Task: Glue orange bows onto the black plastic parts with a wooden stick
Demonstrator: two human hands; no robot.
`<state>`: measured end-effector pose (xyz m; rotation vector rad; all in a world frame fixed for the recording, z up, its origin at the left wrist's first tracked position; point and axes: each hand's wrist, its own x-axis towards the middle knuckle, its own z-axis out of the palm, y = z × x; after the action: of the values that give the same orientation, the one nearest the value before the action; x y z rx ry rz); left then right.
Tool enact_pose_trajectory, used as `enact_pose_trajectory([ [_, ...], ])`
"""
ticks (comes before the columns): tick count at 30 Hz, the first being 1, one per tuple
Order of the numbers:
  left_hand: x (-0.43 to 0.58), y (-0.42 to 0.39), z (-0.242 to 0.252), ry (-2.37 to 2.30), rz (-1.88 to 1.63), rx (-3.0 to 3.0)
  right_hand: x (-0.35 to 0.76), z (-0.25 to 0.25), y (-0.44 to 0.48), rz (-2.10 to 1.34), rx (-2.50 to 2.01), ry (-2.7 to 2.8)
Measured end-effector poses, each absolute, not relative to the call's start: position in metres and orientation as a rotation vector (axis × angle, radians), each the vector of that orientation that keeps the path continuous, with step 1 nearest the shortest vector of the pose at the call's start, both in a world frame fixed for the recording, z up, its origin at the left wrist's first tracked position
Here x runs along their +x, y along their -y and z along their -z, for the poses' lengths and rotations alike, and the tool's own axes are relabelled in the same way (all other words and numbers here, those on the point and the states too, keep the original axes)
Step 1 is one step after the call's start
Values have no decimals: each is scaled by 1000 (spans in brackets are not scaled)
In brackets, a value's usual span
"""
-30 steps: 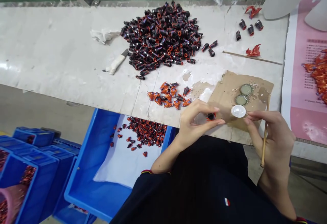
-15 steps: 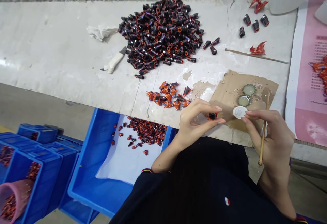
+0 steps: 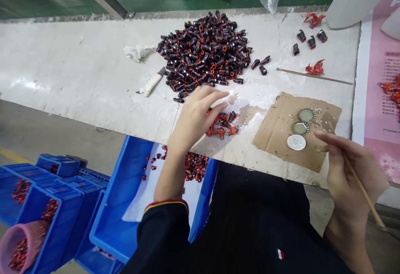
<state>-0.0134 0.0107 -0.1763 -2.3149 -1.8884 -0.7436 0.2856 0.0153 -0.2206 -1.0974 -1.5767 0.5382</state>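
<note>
My left hand (image 3: 201, 113) reaches over a small group of orange-and-black figure parts (image 3: 221, 132) on the bench. Its thumb and fingers are apart, and nothing shows between them; some of the parts are hidden behind the hand. My right hand (image 3: 353, 161) is closed around a thin wooden stick (image 3: 359, 182), which slants down to the right past the palm. Left of its fingertips, a round white lid (image 3: 296, 142) lies on a piece of brown cardboard (image 3: 271, 134). Two bottle caps (image 3: 306, 115) with a pale filling sit just above the lid.
A large heap of black-and-orange parts (image 3: 209, 53) covers the middle of the bench. Beside it lies a white-wrapped blade (image 3: 153, 83). Another thin stick (image 3: 315, 76) and red pieces (image 3: 315, 67) are at right. Below stands a blue bin (image 3: 109, 219) with parts on white sheeting.
My left hand has moved left from the cardboard to the small group, and the dark part it pinched no longer shows. My right hand has left the white lid and shifted right.
</note>
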Motion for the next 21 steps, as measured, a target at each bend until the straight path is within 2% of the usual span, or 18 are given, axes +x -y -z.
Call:
enact_pose_trajectory([
  [6,-16,-101,182,1799,292,-2478,287,222,-14,-595,-929,1640],
  [9,-12,-109,185,1813,239,-2483,291,224,-14,-598,-851,1552],
  [12,-3,-86,181,1790,535,-2515,293,223,-15,-641,-820,1490],
  [17,27,-28,177,1747,1364,-2703,292,222,-19,-624,-889,1588],
  [21,53,0,188,1680,1700,-2734,290,227,-21,-660,-844,1595],
])
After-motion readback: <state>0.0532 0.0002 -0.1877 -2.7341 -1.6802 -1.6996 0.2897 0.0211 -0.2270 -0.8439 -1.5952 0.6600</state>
